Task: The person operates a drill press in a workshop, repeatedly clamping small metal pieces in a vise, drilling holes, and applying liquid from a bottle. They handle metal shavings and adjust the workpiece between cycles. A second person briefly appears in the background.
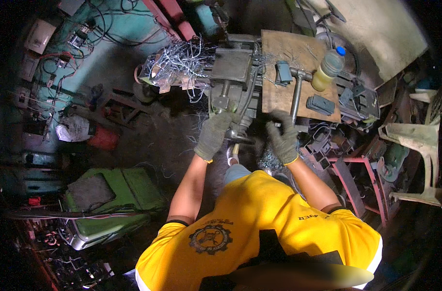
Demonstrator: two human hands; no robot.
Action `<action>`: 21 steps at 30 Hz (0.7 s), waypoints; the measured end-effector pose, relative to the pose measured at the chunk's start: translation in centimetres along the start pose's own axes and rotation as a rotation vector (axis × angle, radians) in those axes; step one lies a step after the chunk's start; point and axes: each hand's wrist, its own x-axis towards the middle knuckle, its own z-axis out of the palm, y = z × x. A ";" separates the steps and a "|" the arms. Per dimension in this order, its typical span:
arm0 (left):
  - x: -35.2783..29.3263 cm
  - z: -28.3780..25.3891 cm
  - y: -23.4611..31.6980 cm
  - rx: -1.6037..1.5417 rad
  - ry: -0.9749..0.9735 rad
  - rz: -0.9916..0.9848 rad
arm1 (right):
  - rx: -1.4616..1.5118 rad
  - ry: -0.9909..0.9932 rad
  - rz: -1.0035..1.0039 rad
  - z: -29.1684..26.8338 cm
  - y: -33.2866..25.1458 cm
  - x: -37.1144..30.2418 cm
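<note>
My left hand [214,136], in a grey-green work glove, is closed at the near end of a metal machine vise [231,63], by its screw and dark crank handle [241,137]. Its fingertips are partly hidden against the metal. My right hand [284,138], gloved alike, hovers with fingers apart and nothing visible in them. Just beside its fingers ends the shaft of a hammer [296,99], whose head lies on a wooden board [274,48]. Small dark rectangular metal plates rest on that board, one group [282,72] left of the hammer and another stack [320,104] to its right.
A bottle of yellowish liquid with a blue cap [327,70] stands on the board. Curly metal shavings [180,63] heap up left of the vise. A green metal cabinet [114,199] sits lower left; a pale chair [415,140] and a red metal frame [369,184] are at right.
</note>
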 end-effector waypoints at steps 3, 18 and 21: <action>1.9 -1.5 -0.6 -0.205 0.311 -0.033 | 0.231 -0.312 -0.266 3.8 -5.2 2.9; 19.2 -6.2 -14.5 -0.066 -0.014 0.091 | 0.370 -0.876 -0.218 23.8 -8.3 8.2; 23.3 -6.0 -16.5 -0.119 -0.149 -0.018 | 0.273 -0.984 -0.060 23.0 -8.4 8.2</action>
